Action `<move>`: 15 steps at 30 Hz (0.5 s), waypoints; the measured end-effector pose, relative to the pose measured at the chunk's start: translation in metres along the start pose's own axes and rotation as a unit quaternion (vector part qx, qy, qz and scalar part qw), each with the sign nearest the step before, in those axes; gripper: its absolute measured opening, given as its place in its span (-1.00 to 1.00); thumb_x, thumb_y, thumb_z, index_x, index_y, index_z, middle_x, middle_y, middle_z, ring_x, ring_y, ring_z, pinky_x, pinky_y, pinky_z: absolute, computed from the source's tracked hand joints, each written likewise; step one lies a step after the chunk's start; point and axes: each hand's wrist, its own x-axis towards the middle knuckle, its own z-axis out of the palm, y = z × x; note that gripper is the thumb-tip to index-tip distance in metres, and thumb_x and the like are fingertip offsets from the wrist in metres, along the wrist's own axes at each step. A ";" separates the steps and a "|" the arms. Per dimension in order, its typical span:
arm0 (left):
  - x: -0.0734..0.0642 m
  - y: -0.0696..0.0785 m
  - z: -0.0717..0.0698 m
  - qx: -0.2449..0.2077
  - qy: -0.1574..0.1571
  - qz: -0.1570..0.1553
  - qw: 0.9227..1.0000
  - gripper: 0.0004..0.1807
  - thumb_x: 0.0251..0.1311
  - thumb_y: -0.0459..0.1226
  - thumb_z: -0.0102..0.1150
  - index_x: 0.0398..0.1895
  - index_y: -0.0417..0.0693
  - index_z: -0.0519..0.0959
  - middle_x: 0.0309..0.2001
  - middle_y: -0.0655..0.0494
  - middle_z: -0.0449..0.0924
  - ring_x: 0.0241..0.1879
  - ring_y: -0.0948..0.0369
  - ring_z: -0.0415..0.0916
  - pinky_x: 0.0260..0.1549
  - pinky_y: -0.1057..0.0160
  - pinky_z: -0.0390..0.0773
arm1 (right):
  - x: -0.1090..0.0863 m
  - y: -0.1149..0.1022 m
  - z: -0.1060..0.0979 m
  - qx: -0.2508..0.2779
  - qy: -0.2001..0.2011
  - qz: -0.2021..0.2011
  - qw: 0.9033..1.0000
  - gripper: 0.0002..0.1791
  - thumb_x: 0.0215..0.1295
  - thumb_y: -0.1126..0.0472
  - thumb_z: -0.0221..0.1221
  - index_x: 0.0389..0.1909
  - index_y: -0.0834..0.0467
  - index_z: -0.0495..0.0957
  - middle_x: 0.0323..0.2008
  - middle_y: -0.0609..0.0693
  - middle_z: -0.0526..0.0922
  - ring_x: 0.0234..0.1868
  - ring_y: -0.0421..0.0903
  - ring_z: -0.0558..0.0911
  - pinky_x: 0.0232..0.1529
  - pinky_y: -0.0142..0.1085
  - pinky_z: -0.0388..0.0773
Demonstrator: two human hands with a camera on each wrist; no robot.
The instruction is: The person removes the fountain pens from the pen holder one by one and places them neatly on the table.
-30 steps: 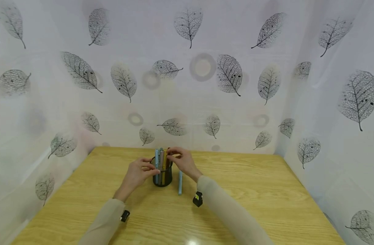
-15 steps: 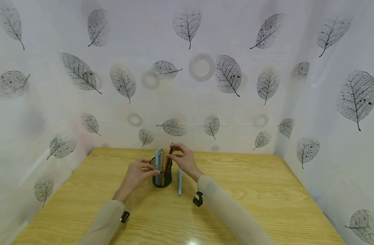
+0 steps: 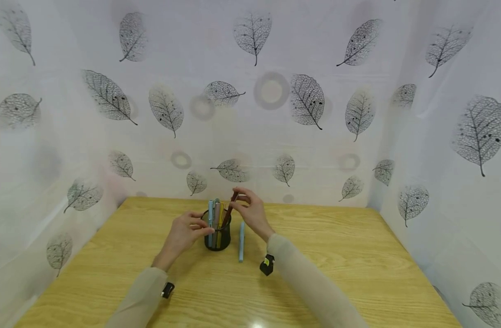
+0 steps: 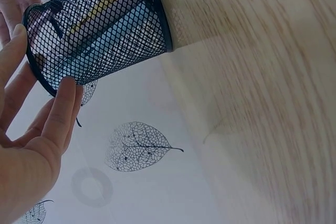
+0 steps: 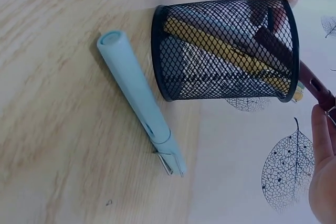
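Pens fill a black mesh cup (image 3: 223,239) that stands upright toward the back of a wood-grained table (image 3: 336,255), and from where I stand both hands are busy at it. The left hand (image 3: 185,231) is at the cup's near left, thumb and fingers curved round the rim and upper wall, a narrow hold with the fingertips touching the mesh. The right hand (image 3: 252,212) pinches a dark maroon pen (image 5: 311,81) near its upper end, thumb against fingers. That pen slants over the rim toward the right hand, its lower part inside the cup. Beside it in there I make out a yellow pen (image 5: 226,51), a pale blue pen (image 3: 211,212) standing nearly straight on the left hand's side, and a mauve pen (image 3: 217,210) between those two; others are too crowded to tell. Just right of the cup, not touching it, a light blue pen (image 5: 134,85) lies on the tabletop, its metal clip at the far end. Pale sleeves cover both arms, a small black device (image 3: 267,265) shows under the right wrist, and behind the table hangs a whitish curtain (image 3: 254,136) printed with dark leaf skeletons and grey rings.
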 end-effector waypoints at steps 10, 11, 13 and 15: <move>-0.001 0.000 0.000 0.008 0.002 0.007 1.000 -0.79 0.04 -0.16 0.46 -0.39 -0.12 0.74 0.15 -0.21 0.48 -0.03 -0.16 0.65 -0.12 0.11 0.72 | 0.004 0.005 -0.006 0.048 0.036 -0.001 0.998 -0.49 0.26 0.47 0.22 0.25 0.34 0.45 0.11 0.34 0.55 0.09 0.29 0.59 0.03 -0.21 0.68; -0.002 0.000 0.000 0.010 0.002 0.009 1.000 -0.79 0.04 -0.16 0.46 -0.39 -0.11 0.74 0.15 -0.20 0.48 -0.03 -0.16 0.65 -0.11 0.11 0.71 | 0.005 0.009 -0.007 0.054 0.043 -0.003 0.998 -0.49 0.26 0.48 0.22 0.25 0.35 0.45 0.10 0.34 0.55 0.08 0.30 0.59 0.02 -0.22 0.68; -0.003 0.000 0.000 0.012 0.003 0.011 1.000 -0.79 0.04 -0.16 0.47 -0.39 -0.11 0.73 0.15 -0.21 0.48 -0.02 -0.16 0.64 -0.11 0.11 0.71 | 0.008 0.017 -0.009 0.072 0.054 -0.001 0.996 -0.50 0.25 0.49 0.22 0.24 0.34 0.46 0.09 0.34 0.55 0.08 0.26 0.60 0.00 -0.25 0.69; -0.003 0.000 0.000 0.011 0.004 0.013 1.000 -0.79 0.04 -0.16 0.47 -0.39 -0.12 0.73 0.14 -0.21 0.49 -0.02 -0.17 0.64 -0.11 0.10 0.71 | 0.011 0.024 -0.011 0.089 0.065 0.002 0.994 -0.49 0.25 0.49 0.23 0.24 0.31 0.47 0.10 0.32 0.54 0.04 0.14 0.64 -0.03 -0.29 0.69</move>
